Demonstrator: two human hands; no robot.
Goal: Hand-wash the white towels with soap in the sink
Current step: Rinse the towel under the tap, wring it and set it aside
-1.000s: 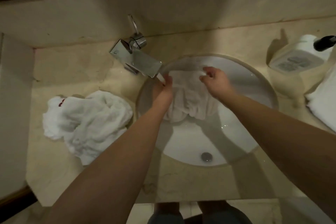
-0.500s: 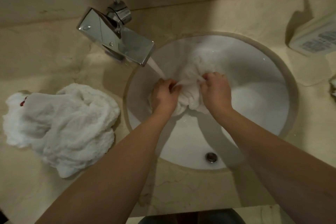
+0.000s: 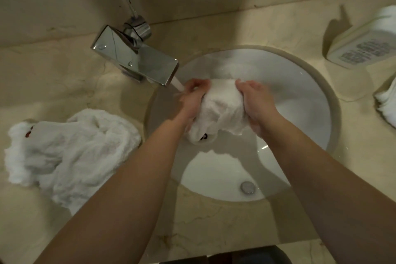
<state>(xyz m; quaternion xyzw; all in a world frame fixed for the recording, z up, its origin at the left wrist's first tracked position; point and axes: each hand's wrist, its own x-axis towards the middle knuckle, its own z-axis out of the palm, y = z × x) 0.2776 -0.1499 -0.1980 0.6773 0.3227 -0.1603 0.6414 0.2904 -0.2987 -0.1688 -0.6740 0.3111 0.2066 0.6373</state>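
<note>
White towel is gripped by left hand and right hand; faucet stream may splash onto the countertop.

Head camera looks steeply down, close over the sink.

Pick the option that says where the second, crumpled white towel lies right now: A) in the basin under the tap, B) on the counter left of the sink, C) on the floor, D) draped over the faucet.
B: the crumpled towel lies on the counter, left of the sink, outside the basin.
</note>
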